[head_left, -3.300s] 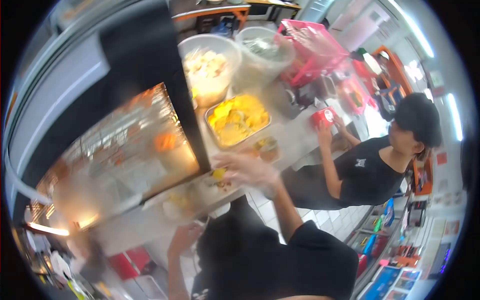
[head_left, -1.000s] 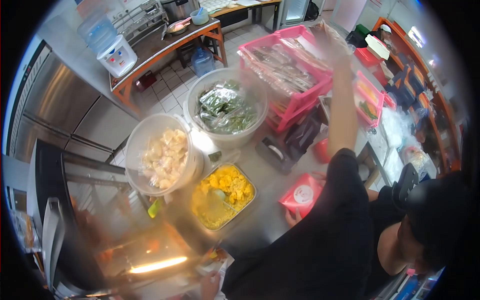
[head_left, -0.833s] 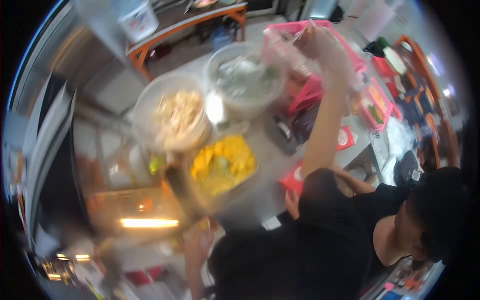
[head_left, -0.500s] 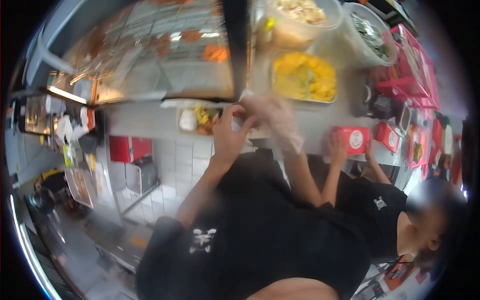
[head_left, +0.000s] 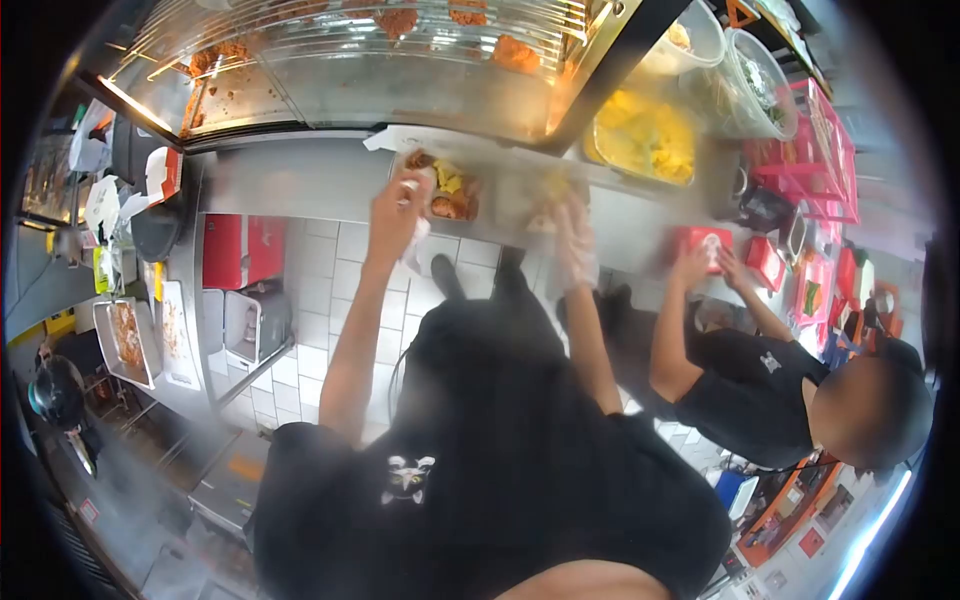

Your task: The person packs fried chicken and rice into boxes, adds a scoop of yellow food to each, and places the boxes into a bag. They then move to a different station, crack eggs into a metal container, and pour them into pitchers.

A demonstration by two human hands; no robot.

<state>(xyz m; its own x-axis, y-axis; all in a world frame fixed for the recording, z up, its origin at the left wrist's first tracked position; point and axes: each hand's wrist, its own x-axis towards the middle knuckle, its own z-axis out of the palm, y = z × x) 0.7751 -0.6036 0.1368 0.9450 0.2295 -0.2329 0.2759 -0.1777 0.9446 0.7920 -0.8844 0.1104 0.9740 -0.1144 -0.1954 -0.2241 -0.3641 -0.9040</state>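
Note:
My left hand (head_left: 393,220) is bare, its fingers curled at the left side of an open food box (head_left: 478,208). A crumpled thin white thing (head_left: 416,246) hangs from that hand. Inside the box lie yellow pieces (head_left: 450,182) and browned pieces of food (head_left: 453,207). My right hand (head_left: 574,238) wears a clear plastic glove and reaches over the counter to the right of the box. Its fingers are smeared by motion beside a blurred yellowish patch (head_left: 555,187), so I cannot tell whether they hold anything.
Behind the counter (head_left: 290,175) stands a glass warmer with fried pieces on a wire rack (head_left: 350,25). A tray of yellow food (head_left: 645,140), tubs and a pink basket (head_left: 805,150) are at right. A co-worker's hands (head_left: 708,262) touch a red box (head_left: 703,240).
My hands were close together and are now apart, left hand at the food box, right hand farther right. The view has shifted, showing more of the warmer. The co-worker stays at the red box.

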